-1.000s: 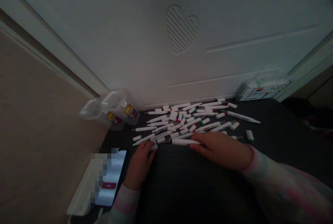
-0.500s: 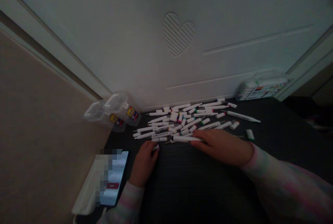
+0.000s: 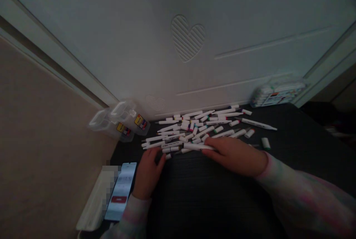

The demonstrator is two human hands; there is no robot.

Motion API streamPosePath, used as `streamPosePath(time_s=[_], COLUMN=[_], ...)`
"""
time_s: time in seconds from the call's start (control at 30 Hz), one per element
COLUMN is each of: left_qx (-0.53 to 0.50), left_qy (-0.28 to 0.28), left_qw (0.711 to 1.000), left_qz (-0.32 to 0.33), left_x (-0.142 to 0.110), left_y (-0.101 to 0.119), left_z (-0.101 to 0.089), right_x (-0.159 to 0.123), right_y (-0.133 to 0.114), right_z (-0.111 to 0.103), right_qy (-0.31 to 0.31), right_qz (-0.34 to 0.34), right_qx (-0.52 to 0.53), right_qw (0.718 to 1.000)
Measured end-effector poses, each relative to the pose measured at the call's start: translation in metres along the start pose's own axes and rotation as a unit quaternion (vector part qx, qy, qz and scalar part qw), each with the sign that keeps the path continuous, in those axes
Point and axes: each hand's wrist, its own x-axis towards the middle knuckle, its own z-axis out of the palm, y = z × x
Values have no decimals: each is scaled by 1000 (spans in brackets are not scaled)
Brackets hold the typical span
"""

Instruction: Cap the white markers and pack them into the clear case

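Note:
My right hand [image 3: 233, 155] pinches a white marker [image 3: 196, 146] by its right end, the marker pointing left along the front of a pile of markers. At the pile's front left corner is my left hand [image 3: 148, 170], its thumb and fingers apart with nothing between them. Beside the left thumb tip lies a small white marker cap [image 3: 168, 156]. A capped-looking marker [image 3: 171, 149] rests just behind that cap. Uncapped white markers [image 3: 222, 122] and loose caps with coloured ends are scattered behind both hands.
Two clear plastic cases [image 3: 129, 116] with labels stand at the left back. A phone [image 3: 121, 194] with a lit screen lies by my left forearm. A filled marker case [image 3: 278, 92] stands at the right back. A white door [image 3: 250, 16] rises behind the dark table [image 3: 211, 202].
My left hand has let go of the small cap and moved slightly left, its fingers spreading. My right hand keeps hold of the marker, which has barely moved.

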Motion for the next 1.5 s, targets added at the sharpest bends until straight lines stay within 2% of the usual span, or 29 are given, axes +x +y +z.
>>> streamPosePath(time_s=[0.2, 0.3, 0.37, 0.53, 0.8, 0.93, 1.0, 1.17, 1.23, 1.33, 1.43, 1.5], left_qx=[59, 173, 241, 259, 248, 182, 162, 118, 108, 35, -74, -123], left_qy=[131, 211, 209, 199, 190, 212, 225, 281, 280, 237, 137, 58], left_qw=[988, 961, 946, 943, 950, 960, 960, 951, 952, 968, 985, 984], left_qz=[-49, -45, -55, -62, -30, 34, 43, 51, 56, 78, 78, 115], left_x=[35, 59, 75, 100, 103, 108, 109, 100, 92, 75, 54, 40], left_y=[-8, -11, -12, -14, -19, -31, -35, -24, -11, 15, 41, 55], left_z=[-42, -61, -68, -67, -62, -57, -56, -72, -83, -95, -92, -83], right_x=[1, 0, 0, -1, -2, -2, -2, -2, -2, -3, -6, -8], right_y=[-1, -1, -1, -1, -2, -2, -2, -1, 0, 0, -1, -2], right_z=[2, 2, 1, -1, -2, -3, -4, -8, -9, -12, -14, -15], right_qy=[0, 3, 3, 11, 14, 15, 18, 40, 58, 96, 134, 143], right_qz=[3, 2, 1, 0, -2, -4, -1, -2, -8, -14, -12, -14], right_qx=[7, 15, 17, 14, 13, 27, 38, 68, 93, 142, 218, 292], right_qw=[1000, 1000, 1000, 1000, 1000, 1000, 999, 997, 994, 985, 966, 946])
